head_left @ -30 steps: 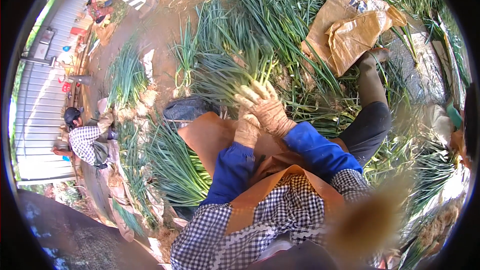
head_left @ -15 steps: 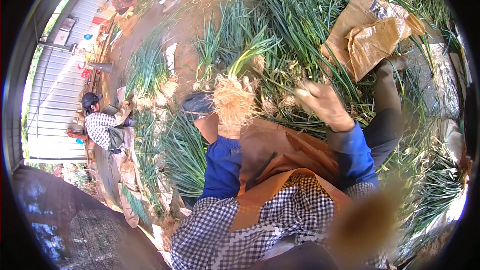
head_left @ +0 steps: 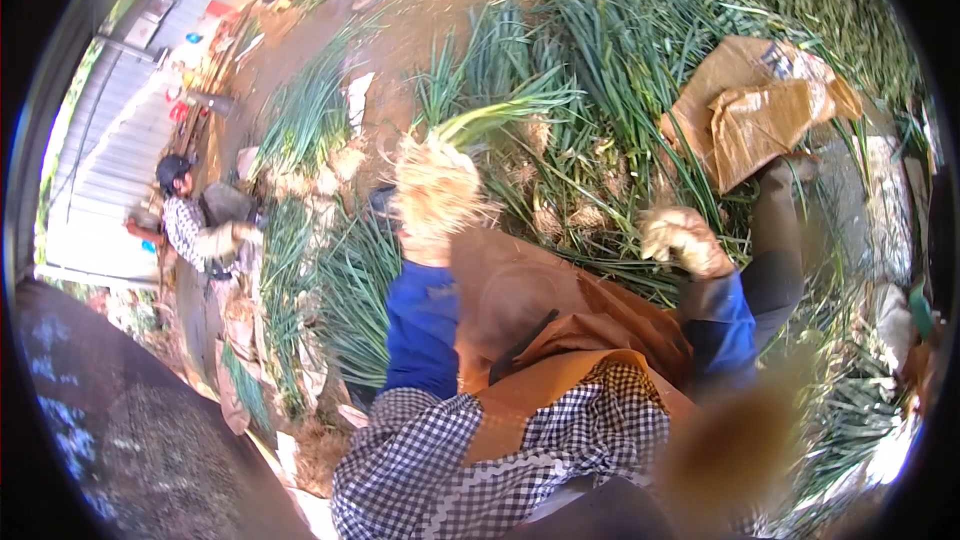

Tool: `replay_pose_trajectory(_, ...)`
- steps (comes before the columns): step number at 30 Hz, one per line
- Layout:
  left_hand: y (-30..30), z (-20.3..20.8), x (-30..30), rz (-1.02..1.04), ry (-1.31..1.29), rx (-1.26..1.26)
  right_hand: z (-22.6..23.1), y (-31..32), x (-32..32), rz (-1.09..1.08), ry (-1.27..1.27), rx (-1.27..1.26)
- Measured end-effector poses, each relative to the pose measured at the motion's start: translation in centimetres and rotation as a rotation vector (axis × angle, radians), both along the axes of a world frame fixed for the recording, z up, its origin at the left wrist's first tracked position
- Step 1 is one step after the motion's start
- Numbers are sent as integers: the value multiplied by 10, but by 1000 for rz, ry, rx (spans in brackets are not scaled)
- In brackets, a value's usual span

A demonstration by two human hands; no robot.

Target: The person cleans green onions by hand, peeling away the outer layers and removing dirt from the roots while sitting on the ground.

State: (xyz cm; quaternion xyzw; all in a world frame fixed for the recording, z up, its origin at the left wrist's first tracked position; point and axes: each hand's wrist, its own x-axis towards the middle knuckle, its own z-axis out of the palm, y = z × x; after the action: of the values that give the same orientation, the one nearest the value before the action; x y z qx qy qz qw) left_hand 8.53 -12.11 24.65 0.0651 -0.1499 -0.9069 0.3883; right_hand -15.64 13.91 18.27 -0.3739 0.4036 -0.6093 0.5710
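My left hand [head_left: 427, 249] is closed around a bunch of spring onions [head_left: 437, 185], held up in front of the brown apron. The pale, shaggy roots face me and cover most of the fingers, while the green leaves point away to the right. To the right, my right hand [head_left: 690, 243] hovers over the edge of the onion pile with its fingers curled in. Whether anything is inside those fingers is hidden. Loose spring onions [head_left: 590, 215] with roots and stalks lie just beyond the apron, between the two hands.
A large heap of spring onions [head_left: 640, 50] spreads ahead. On its right lies a crumpled brown sack [head_left: 760, 105], near my outstretched leg. More bundles [head_left: 315, 130] lie at left, where a co-worker [head_left: 190, 215] in a checked top sits. The brown apron [head_left: 540, 290] covers my lap.
My left hand has shifted slightly left with the bunch. My right hand has moved right and a little lower, its fingers now curled. The whole view has also turned slightly.
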Motion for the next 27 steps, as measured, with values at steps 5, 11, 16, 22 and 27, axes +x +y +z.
replay_pose_trajectory(5, -35, 104, 60, 139, 2, -240, -82, -2, -15, -436, 280, 387)
replay_pose_trajectory(11, -23, 181, 103, 228, -11, -379, -91, -63, -20, -346, 761, 128)
replay_pose_trajectory(16, -12, 196, 142, 330, -63, -403, 63, -197, 87, -337, 1088, -638)
replay_pose_trajectory(22, -20, 145, 246, 623, -357, -629, 81, -230, 130, -102, 1354, -914)
replay_pose_trajectory(27, 22, -27, 304, 461, -229, 156, -36, -175, 44, 234, 955, -164)
